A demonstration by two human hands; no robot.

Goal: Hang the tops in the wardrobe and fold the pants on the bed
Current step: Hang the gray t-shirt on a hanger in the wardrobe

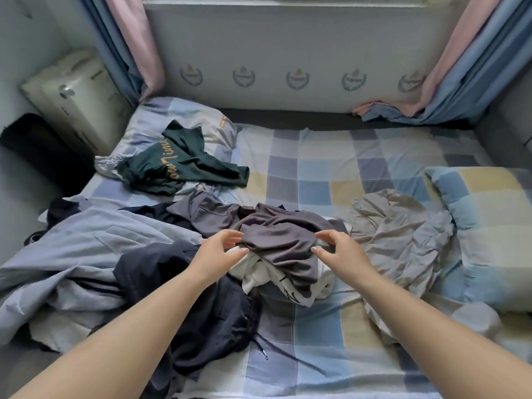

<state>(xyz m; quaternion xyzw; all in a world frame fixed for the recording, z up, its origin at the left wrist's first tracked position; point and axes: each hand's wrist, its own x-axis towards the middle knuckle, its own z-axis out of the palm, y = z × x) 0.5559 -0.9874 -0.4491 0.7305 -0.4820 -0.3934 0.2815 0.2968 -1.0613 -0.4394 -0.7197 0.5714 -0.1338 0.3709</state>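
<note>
Hands reached the grey garment (pixel 276 240): left hand (pixel 221 249) and right hand (pixel 336 249) apart, seemingly pinching its edges.

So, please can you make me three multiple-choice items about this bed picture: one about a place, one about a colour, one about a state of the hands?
1. Where does the dark green top lie?
A. on the pillow at the far left
B. on the floor
C. under the curtains on the right

2. What colour is the garment between the two hands?
A. red
B. grey
C. yellow

3. What are the hands doing?
A. both rest flat on the bare sheet
B. both reach with curled fingers at the grey garment on the pile
C. one holds a hanger

Answers: 1 A, the green top with orange lettering rests partly on the checked pillow. 2 B, the cloth atop the white garment is plain grey. 3 B, the left hand and right hand flank that garment, fingertips at its edges.
</note>
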